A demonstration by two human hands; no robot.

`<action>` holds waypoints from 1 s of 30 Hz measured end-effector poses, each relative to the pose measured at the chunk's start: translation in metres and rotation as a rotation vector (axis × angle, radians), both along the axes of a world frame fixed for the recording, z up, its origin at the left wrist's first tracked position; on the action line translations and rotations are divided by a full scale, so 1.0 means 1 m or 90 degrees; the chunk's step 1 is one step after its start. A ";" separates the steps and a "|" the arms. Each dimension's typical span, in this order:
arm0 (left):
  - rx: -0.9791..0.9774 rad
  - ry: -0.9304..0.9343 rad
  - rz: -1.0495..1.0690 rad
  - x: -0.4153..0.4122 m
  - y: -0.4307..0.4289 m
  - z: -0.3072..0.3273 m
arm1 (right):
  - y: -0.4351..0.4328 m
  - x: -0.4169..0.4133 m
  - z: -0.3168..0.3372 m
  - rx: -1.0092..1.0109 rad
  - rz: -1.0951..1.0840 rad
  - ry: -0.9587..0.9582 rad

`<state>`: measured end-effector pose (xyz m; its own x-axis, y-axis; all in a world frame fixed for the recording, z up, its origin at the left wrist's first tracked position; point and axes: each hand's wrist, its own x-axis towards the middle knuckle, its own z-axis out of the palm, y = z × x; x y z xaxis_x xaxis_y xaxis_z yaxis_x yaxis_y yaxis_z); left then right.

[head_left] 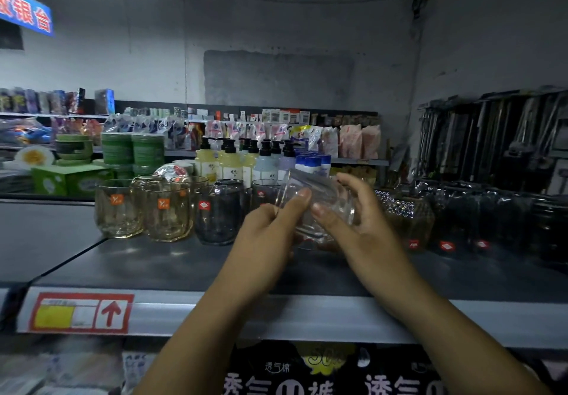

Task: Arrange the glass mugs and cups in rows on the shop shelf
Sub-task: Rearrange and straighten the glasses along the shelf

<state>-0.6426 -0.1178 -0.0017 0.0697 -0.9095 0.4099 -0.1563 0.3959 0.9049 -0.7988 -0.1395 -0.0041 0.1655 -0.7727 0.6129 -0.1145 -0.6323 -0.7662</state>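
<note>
- Glass cup (316,207), clear and plain, is gripped from both sides: the left thumb (302,195) lies along its near-left wall and the right fingers (347,181) curve round its far-right side
- Left hand (270,231) and right hand (362,219) are both curled on it, holding it tilted and off the shelf (153,259), over the middle of the board
- Judged from that tilt, the first thing to get right is levelling: bring the base flat and the mouth up before lowering, or an edge of the base will land first and the cup may rock
- Glass this smooth is likely to be slippery, so one hand should probably stay wrapped round the wall until the base sits flat, and only then let go
- Just left stand two smoky cups (218,213), and further left two amber cups (167,213), their fronts roughly in one line; the new cup would best sit just right of the smoky ones, on that same line
- Dark glasses (445,225) with red labels fill the right, so the gap is bounded on both sides; a straight descent seems safer than sliding in sideways, which risks a knock against a neighbour
- Pump bottles (230,161) stand on the far side of the row, so pushing the cup too far back looks unwise
- Bare shelf lies on the near side, room for a second row
</note>
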 end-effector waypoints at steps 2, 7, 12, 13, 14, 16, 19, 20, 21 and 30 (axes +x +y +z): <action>0.035 -0.085 -0.042 0.009 0.001 0.004 | -0.001 -0.009 0.003 0.023 -0.004 0.027; 0.048 -0.131 -0.017 0.030 0.003 0.014 | 0.000 -0.037 0.038 -0.046 -0.111 0.214; -0.117 -0.139 0.175 0.028 -0.014 -0.009 | -0.011 -0.037 0.053 -0.122 -0.177 0.483; -0.132 -0.167 0.178 0.027 -0.016 -0.013 | -0.013 -0.034 0.053 -0.138 -0.192 0.521; -0.136 -0.186 0.160 0.028 -0.017 -0.015 | -0.014 -0.032 0.053 -0.143 -0.197 0.549; -0.115 -0.226 0.094 0.031 -0.018 -0.015 | -0.017 -0.027 0.050 -0.135 -0.188 0.592; -0.063 -0.328 0.014 0.033 -0.015 -0.014 | -0.023 -0.023 0.040 -0.134 -0.183 0.605; -0.050 -0.347 -0.002 0.033 -0.015 -0.015 | -0.024 -0.024 0.035 -0.127 -0.174 0.596; -0.041 -0.353 -0.015 0.032 -0.016 -0.015 | -0.023 -0.026 0.032 -0.108 -0.159 0.574; -0.030 -0.392 -0.042 0.030 -0.021 -0.017 | -0.026 -0.059 -0.009 0.084 -0.017 0.338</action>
<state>-0.6121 -0.1390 -0.0190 -0.2486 -0.8835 0.3971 -0.6182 0.4603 0.6371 -0.8578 -0.1652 -0.0127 0.4046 -0.8456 0.3482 -0.5221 -0.5262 -0.6713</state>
